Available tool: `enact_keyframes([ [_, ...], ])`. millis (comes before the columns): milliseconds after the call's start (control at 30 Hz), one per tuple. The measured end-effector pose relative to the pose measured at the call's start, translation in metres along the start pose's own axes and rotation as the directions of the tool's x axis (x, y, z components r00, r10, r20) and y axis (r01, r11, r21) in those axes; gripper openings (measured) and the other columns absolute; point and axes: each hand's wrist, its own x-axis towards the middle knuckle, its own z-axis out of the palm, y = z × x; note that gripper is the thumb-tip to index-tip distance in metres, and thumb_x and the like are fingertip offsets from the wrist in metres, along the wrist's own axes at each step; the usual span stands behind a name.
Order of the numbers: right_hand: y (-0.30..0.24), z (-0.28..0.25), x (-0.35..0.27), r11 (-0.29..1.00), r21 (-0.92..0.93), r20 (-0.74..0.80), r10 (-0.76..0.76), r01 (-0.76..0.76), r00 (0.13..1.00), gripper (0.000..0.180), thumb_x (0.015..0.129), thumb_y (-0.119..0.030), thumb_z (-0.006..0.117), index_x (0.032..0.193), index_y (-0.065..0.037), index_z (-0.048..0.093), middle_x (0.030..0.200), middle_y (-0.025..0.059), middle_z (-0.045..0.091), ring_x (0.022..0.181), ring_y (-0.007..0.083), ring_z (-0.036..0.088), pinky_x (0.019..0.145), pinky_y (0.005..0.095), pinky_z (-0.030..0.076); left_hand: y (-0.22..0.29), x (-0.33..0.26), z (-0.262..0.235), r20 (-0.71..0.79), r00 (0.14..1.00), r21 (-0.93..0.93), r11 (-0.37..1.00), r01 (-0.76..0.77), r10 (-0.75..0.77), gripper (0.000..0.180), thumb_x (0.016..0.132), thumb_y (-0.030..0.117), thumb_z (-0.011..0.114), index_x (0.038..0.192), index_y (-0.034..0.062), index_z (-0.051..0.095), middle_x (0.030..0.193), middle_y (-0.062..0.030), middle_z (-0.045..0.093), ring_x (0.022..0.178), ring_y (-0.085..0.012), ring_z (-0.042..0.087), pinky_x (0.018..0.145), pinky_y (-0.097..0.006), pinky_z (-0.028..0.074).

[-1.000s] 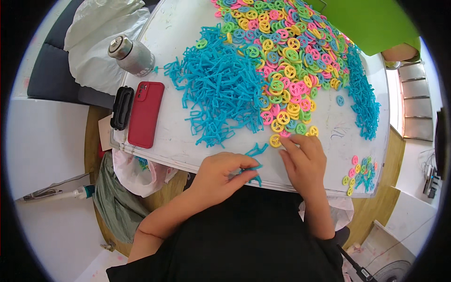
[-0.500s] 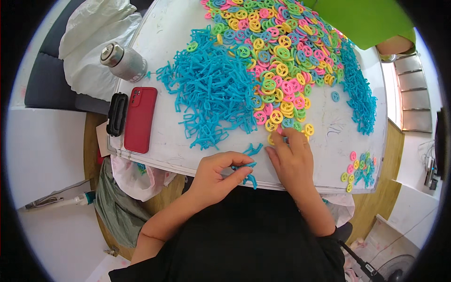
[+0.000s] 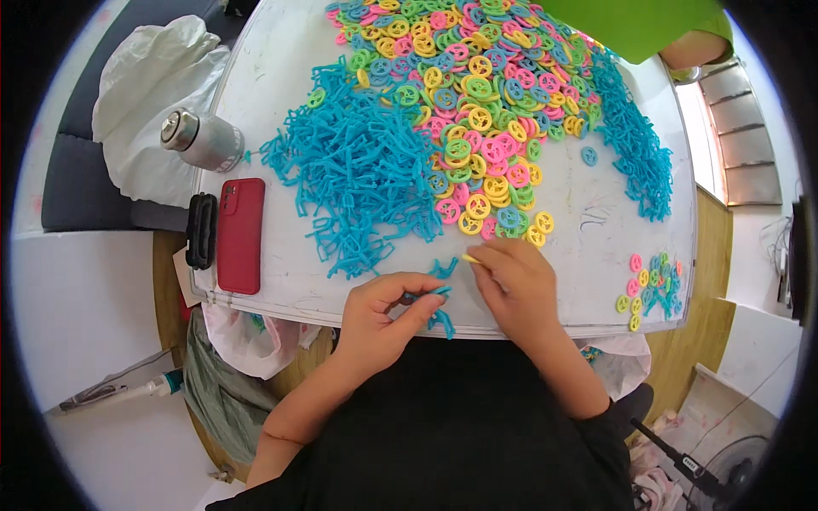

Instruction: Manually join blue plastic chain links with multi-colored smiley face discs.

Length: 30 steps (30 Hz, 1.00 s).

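Observation:
My left hand [image 3: 381,322] pinches a blue branched plastic piece [image 3: 441,321] near the table's front edge. More blue plastic shows just above its fingertips; whether it belongs to the same piece I cannot tell. To its right, my right hand [image 3: 521,288] grips a small yellow plastic wheel [image 3: 469,258] between thumb and fingers, seen edge-on and pointing toward the left hand. Beyond the hands spreads a heap of pink, yellow, green and blue spoked wheels [image 3: 480,117]. Left of these lies a tangled heap of blue branched pieces [image 3: 358,162].
On the left of the white table [image 3: 285,247] are a red phone [image 3: 240,237], a black case [image 3: 201,232] and a metal flask [image 3: 203,140]. Another blue heap [image 3: 635,153] and a small mixed cluster [image 3: 656,288] lie right. Someone in a green garment [image 3: 635,25] is opposite.
My right hand has drawn back from the near end of the wheel heap, bringing a yellow wheel toward my left hand. The left hand still holds the blue piece. The view has shifted slightly.

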Motion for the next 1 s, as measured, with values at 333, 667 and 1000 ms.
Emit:
enact_keyframes([
  [333, -0.015, -0.007, 0.004, -0.106, 0.881, 0.470, 0.315, -0.462, 0.825, 0.013, 0.092, -0.010, 0.069, 0.099, 0.000, 0.064, 0.110, 0.0147, 0.065, 0.094, 0.0195, 0.064, 0.087, 0.0333, 0.050, 0.003, 0.002, 0.012, 0.083, 0.994, -0.317, 0.944, 0.096, -0.073, 0.016, 0.097, 0.005, 0.063, 0.112, -0.0007, 0.065, 0.105, -0.0066, 0.069, 0.096, -0.0124, 0.064, 0.086, -0.028, 0.051],
  [667, -0.021, 0.001, 0.002, -0.264, 0.828, 0.560, 0.416, -0.494, 0.716, 0.013, 0.094, -0.012, 0.067, 0.098, 0.000, 0.061, 0.102, 0.0126, 0.066, 0.087, 0.0173, 0.064, 0.082, 0.0318, 0.052, -0.004, 0.002, 0.014, -0.041, 0.999, -0.255, 0.966, -0.042, 0.032, 0.014, 0.092, 0.005, 0.070, 0.106, 0.0012, 0.069, 0.096, -0.0066, 0.071, 0.089, -0.0141, 0.067, 0.078, -0.028, 0.052],
  [1000, -0.024, 0.005, 0.000, -0.099, 0.853, 0.497, 0.449, -0.512, 0.742, 0.020, 0.095, -0.013, 0.068, 0.108, 0.000, 0.059, 0.096, 0.0076, 0.067, 0.091, 0.0172, 0.067, 0.081, 0.0300, 0.055, 0.004, 0.000, 0.009, -0.030, 0.940, 0.314, 0.896, -0.313, 0.339, 0.011, 0.084, 0.003, 0.076, 0.094, 0.0024, 0.070, 0.088, -0.0084, 0.072, 0.078, -0.0174, 0.069, 0.070, -0.028, 0.052],
])
